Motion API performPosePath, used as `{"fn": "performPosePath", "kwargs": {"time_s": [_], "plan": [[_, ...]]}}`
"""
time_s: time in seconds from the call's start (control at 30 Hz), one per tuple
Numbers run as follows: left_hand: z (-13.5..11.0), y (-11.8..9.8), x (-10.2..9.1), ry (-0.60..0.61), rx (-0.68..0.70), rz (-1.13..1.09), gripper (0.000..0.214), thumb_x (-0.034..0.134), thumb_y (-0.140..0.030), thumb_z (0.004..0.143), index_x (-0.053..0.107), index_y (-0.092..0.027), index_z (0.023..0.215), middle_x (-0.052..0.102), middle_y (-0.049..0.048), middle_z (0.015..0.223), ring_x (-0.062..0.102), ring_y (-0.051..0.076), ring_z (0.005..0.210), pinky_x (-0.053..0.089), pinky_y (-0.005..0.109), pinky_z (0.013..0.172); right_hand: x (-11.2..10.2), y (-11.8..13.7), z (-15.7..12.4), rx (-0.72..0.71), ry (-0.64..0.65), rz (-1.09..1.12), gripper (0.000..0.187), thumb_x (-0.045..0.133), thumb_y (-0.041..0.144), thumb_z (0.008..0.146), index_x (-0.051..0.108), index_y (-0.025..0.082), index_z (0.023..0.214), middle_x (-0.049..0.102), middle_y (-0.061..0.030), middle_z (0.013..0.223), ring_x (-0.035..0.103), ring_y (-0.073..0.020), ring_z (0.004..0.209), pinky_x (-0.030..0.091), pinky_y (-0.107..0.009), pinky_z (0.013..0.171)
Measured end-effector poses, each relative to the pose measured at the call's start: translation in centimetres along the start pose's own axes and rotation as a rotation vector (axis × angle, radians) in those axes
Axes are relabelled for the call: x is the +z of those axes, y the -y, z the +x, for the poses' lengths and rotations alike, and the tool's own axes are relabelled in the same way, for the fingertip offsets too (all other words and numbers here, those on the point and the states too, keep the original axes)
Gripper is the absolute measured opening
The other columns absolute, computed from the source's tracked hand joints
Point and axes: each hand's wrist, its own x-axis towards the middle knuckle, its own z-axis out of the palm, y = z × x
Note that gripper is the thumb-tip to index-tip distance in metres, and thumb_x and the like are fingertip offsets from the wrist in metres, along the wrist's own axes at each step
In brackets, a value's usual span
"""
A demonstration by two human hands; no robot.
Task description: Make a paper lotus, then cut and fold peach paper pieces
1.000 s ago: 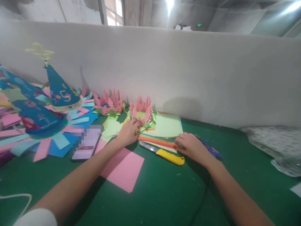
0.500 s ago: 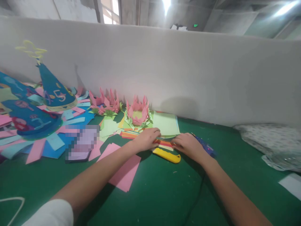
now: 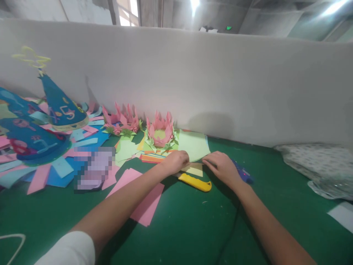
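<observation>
On the counter [image 3: 187, 228], just beyond the yellow cutter [image 3: 193, 182], lies a pale yellow strip [image 3: 195, 170]. The left hand [image 3: 175, 162] and right hand [image 3: 223, 168], also beyond the cutter, have curled fingers; their grip cannot be told. Farther beyond stands a pink crown [image 3: 161, 141].

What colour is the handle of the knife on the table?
The knife's handle is yellow; the head view shows it best.

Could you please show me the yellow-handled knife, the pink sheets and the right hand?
Yellow-handled knife [image 3: 194, 182]: head view, on its handle.
Pink sheets [image 3: 148, 203]: head view, near part.
Right hand [image 3: 223, 166]: head view, its back.
</observation>
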Motion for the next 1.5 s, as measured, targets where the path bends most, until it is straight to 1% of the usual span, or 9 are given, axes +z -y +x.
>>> {"fn": "performPosePath", "kwargs": {"time_s": [0.23,0.43,0.53,0.73,0.9,1.07,1.17,1.37,1.5], "plan": [[0.2,-0.1,-0.7,-0.047,-0.133,-0.039,0.017,0.049,-0.020,0.086,0.066,-0.016,0.082,0.068,0.0064,0.083,0.061,0.019,0.079,0.044,0.026,0.069,0.3,0.5,0.2,0.065,-0.081,0.128,0.021,0.045,0.032,0.090,0.063,0.022,0.093,0.068,-0.0062,0.092,0.058,-0.0232,0.088,0.042,-0.037,0.079],[0.1,0.0,-0.9,-0.090,-0.216,-0.079,0.015,0.047,-0.021,0.089,0.060,-0.014,0.086,0.066,0.0087,0.085,0.061,0.020,0.080,0.043,0.027,0.067,0.9,0.6,-0.1,0.248,-0.374,0.031,0.013,0.051,0.029,0.085,0.059,0.019,0.087,0.062,-0.0114,0.093,0.055,-0.0273,0.094,0.044,-0.042,0.083],[0.1,0.1,-0.9,-0.098,-0.235,-0.118,0.012,0.048,-0.021,0.089,0.058,-0.014,0.085,0.066,0.0084,0.085,0.061,0.020,0.081,0.043,0.027,0.068,1.4,0.8,-0.3,0.312,-0.317,0.173,0.015,0.051,0.031,0.085,0.060,0.019,0.089,0.064,-0.0094,0.091,0.060,-0.0247,0.086,0.048,-0.040,0.079],[0.1,0.9,-0.6,-0.120,-0.275,-0.237,0.013,0.055,-0.024,0.085,0.057,-0.015,0.076,0.066,0.0043,0.080,0.061,0.017,0.075,0.042,0.025,0.065,3.1,1.6,0.0,0.408,-0.248,0.514,0.038,0.058,0.033,0.080,0.055,0.021,0.116,0.062,-0.0103,0.114,0.064,-0.0224,0.090,0.052,-0.040,0.082],[-0.1,1.4,-0.4,-0.100,-0.259,-0.349,0.021,0.061,-0.035,0.080,0.060,-0.015,0.072,0.068,0.0016,0.079,0.062,0.013,0.073,0.042,0.021,0.062,4.1,1.8,0.4,0.432,-0.282,0.697,0.039,0.064,0.031,0.074,0.050,0.020,0.108,0.059,-0.0105,0.110,0.062,-0.0231,0.095,0.053,-0.039,0.083],[-0.4,0.8,-0.7,-0.089,-0.236,-0.377,0.032,0.065,-0.048,0.073,0.065,-0.017,0.080,0.068,0.0020,0.081,0.061,0.015,0.073,0.042,0.022,0.060,4.3,2.4,0.3,0.361,-0.217,0.779,0.035,0.062,0.027,0.075,0.048,0.023,0.107,0.061,-0.0075,0.106,0.060,-0.0233,0.100,0.049,-0.041,0.089],[-0.3,0.3,-0.9,-0.118,-0.226,-0.304,0.030,0.066,-0.044,0.072,0.065,-0.018,0.086,0.068,0.0023,0.085,0.061,0.016,0.076,0.042,0.023,0.062,4.3,2.4,0.2,0.339,-0.192,0.843,0.038,0.062,0.032,0.077,0.046,0.023,0.110,0.061,-0.0071,0.108,0.060,-0.0229,0.102,0.048,-0.039,0.090],[0.2,1.2,-0.5,-0.146,-0.226,-0.258,0.024,0.044,-0.024,0.086,0.066,-0.016,0.082,0.068,0.0039,0.081,0.060,0.016,0.076,0.042,0.024,0.067,3.8,2.2,0.2,0.412,-0.093,0.753,0.036,0.062,0.041,0.076,0.053,0.020,0.103,0.065,-0.0059,0.099,0.061,-0.0224,0.092,0.048,-0.036,0.081],[0.1,1.7,0.0,-0.137,-0.217,-0.268,0.021,0.049,-0.029,0.085,0.066,-0.017,0.083,0.068,0.0029,0.082,0.061,0.016,0.076,0.043,0.023,0.066,3.2,2.5,0.3,0.451,-0.078,0.767,0.030,0.053,0.043,0.081,0.057,0.019,0.099,0.067,-0.0051,0.092,0.062,-0.0210,0.083,0.048,-0.031,0.074]]}}
